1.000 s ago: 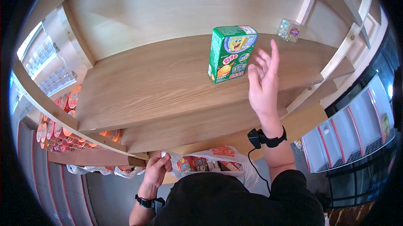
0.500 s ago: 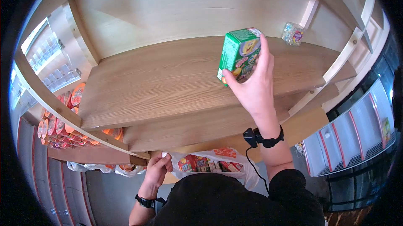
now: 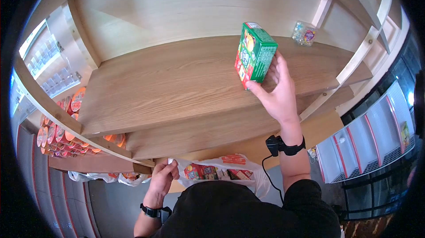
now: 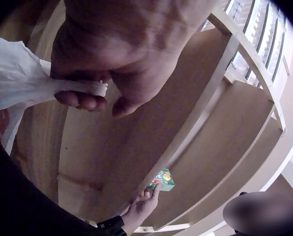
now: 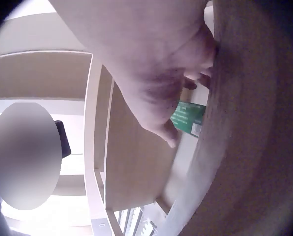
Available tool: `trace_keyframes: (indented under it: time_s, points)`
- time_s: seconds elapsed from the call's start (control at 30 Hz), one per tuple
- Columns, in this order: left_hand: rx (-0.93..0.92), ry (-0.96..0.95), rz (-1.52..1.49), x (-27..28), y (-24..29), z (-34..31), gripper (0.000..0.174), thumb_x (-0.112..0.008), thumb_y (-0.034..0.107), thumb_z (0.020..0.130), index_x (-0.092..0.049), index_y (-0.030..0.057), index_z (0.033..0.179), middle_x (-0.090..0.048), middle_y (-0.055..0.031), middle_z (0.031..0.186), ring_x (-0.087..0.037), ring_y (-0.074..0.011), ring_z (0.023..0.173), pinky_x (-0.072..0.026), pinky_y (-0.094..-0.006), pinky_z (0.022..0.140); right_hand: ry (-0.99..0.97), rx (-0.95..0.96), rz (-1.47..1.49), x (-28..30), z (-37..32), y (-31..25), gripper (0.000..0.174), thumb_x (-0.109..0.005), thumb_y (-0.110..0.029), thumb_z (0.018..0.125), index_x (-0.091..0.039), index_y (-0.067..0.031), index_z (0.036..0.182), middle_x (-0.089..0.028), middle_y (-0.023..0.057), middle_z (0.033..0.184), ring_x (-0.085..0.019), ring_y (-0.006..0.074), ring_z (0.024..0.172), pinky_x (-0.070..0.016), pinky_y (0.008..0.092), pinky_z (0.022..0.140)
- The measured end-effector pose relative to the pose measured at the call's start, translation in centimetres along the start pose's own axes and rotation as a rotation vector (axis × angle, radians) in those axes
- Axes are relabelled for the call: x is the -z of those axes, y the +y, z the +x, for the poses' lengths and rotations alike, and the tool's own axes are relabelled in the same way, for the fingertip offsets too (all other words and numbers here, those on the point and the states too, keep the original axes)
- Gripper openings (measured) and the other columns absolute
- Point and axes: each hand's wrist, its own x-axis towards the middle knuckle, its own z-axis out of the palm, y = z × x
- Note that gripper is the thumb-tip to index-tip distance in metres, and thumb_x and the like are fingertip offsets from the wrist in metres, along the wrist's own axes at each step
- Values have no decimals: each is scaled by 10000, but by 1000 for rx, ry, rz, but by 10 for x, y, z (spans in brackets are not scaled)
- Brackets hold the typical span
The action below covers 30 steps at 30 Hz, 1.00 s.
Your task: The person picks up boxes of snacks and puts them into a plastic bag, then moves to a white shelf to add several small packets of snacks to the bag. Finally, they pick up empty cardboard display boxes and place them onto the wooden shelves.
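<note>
My right hand [image 3: 282, 98] holds a green snack box [image 3: 259, 52] over the wooden shelf, thumb at its lower front corner and fingers at its right side. The box stands tilted, with a green printed side and a red and green picture face showing. In the right wrist view, part of the green box [image 5: 188, 118] shows beyond the thumb; the rest is hidden. Low at the left, my left hand [image 3: 163, 178] grips the gathered edge of a white plastic bag [image 4: 18, 73] with curled fingers. Red and green packs [image 3: 201, 171] lie in the bag.
A small clear pack [image 3: 304, 33] stands at the shelf's back right. The wooden shelf [image 3: 168, 83] has a slanted post [image 3: 354, 67] at its right. Orange-lidded cups [image 3: 59, 134] are stacked at the left, and a white rack [image 3: 365, 138] stands at the right.
My right hand went from beside the box to holding it. The box has turned, so its cartoon face has given way to another face and a side. The left hand stays at the bag.
</note>
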Motion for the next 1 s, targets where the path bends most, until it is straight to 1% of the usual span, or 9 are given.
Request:
trace_keyframes:
  time_s: [0.13,0.33,0.53,0.63,0.73,0.83,0.87,0.97,1.0]
  points:
    - [2,-3,2,-3,2,1,207,-659,227,1008,-614,38,937,-508,5,695,-478,-132,639,-392,-296,633,6,-32,-184,-2,2,-6,709,-843,-109,807,-470,39,1391,-649,202,1276,-671,291,1156,-536,392,983]
    - [5,7,-3,0,-1,-1,197,-656,224,1010,-614,45,938,-515,5,703,-480,-129,652,-392,-298,635,36,-178,207,5,-3,16,476,-755,5,872,-511,41,1279,-660,178,1239,-692,209,1084,-562,318,906]
    - [-2,-1,-8,2,-2,-1,179,-641,204,1013,-615,43,940,-510,4,703,-479,-132,652,-394,-302,635,66,-217,597,22,-4,22,540,-682,93,893,-467,44,1385,-634,171,1292,-642,217,1190,-524,354,1017]
    - [2,15,-6,-2,0,-1,170,-636,189,1012,-612,36,941,-503,1,697,-476,-136,644,-395,-304,633,44,-287,738,32,-5,21,567,-653,78,922,-433,40,1442,-600,192,1351,-602,230,1257,-499,402,1065]
    - [7,25,-6,-6,2,-1,163,-637,180,1008,-610,34,940,-503,-3,694,-474,-138,636,-395,-305,630,-3,-335,882,35,-3,23,486,-596,-23,1001,-429,40,1453,-562,195,1410,-583,260,1289,-487,465,1083]
    - [8,11,-1,-9,4,0,161,-641,180,1005,-608,37,936,-503,-5,695,-474,-138,634,-396,-305,630,-70,-323,1141,32,4,23,457,-497,-104,1060,-398,54,1477,-523,200,1459,-571,343,1313,-455,559,1115]
    - [10,9,2,-10,5,0,162,-641,181,1005,-607,39,935,-504,-5,696,-474,-138,635,-395,-305,629,-97,-350,1106,32,6,22,465,-439,-149,1086,-366,55,1498,-480,203,1506,-548,356,1341,-456,564,1114]
    - [17,13,-2,-9,4,1,169,-643,188,1006,-604,44,928,-502,-4,696,-472,-137,638,-392,-303,628,-146,-368,1205,31,12,23,443,-460,-190,1096,-426,52,1465,-554,177,1435,-569,302,1317,-470,523,1098]
    - [19,17,-6,-8,3,2,171,-644,192,1006,-602,46,926,-501,-4,696,-472,-137,638,-391,-303,628,-109,-372,1203,29,13,26,452,-456,-217,1099,-434,50,1462,-572,179,1415,-589,312,1289,-489,516,1077]
